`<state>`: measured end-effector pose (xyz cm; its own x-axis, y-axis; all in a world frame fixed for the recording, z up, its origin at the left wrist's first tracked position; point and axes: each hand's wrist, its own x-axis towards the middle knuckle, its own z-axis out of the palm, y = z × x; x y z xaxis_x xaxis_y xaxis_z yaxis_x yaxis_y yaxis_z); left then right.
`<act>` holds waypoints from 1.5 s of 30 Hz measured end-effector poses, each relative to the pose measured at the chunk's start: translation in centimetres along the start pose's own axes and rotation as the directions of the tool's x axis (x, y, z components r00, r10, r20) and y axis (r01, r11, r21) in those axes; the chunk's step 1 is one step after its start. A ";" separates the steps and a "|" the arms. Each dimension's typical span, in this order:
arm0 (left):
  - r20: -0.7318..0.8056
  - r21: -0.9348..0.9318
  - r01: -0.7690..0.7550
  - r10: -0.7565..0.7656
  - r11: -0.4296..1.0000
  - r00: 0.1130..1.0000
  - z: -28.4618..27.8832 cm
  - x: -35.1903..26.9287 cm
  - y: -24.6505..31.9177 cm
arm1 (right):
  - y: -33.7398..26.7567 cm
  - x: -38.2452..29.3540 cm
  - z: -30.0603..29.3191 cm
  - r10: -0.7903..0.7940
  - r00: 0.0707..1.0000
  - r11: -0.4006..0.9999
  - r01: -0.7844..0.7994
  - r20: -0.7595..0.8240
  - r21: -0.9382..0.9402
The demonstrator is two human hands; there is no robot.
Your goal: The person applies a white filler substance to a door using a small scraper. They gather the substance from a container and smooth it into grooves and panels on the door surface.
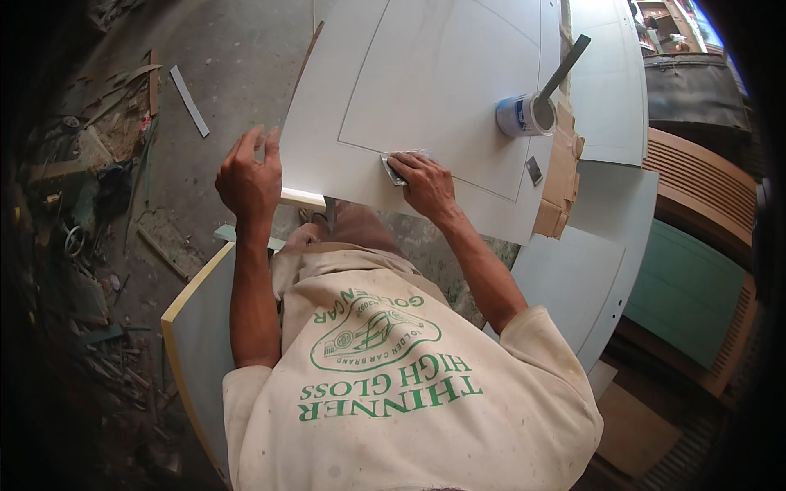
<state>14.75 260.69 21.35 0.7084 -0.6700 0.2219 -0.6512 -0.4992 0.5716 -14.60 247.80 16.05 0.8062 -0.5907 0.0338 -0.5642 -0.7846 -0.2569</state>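
Observation:
Before me lies a white door panel (430,80) with thin grooved lines forming a rectangle. My right hand (427,184) presses a folded grey sheet (393,169), possibly sandpaper, flat on the panel near its close edge. The sheet is partly hidden under the fingers. My left hand (250,175) is raised beside the panel's left edge, fingers somewhat apart and holding nothing. Toward the right side stands a paint can (519,115) with a flat grey stick (565,69) leaning out of it. A small dark rectangular piece (535,171) lies near the right edge.
Cardboard (557,178) shows beyond the panel's right edge. More pale panels (608,86), a green panel (688,291) and a brown louvered panel (706,184) lie farther right. At left, a yellow-edged board (202,344) stands near my arm; wood scraps (92,159) litter the floor.

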 end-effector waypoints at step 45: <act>0.102 0.102 0.019 -0.030 0.995 0.994 -0.1 0.3 -0.4 | -7.6 -5.7 0.3 0.083 0.989 0.996 -0.080 0.120 -0.028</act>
<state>15.27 260.73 21.25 0.6960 -0.7074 0.1233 -0.6618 -0.5653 0.4924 -14.84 257.21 17.54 0.7721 -0.6269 -0.1039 -0.6318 -0.7397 -0.2317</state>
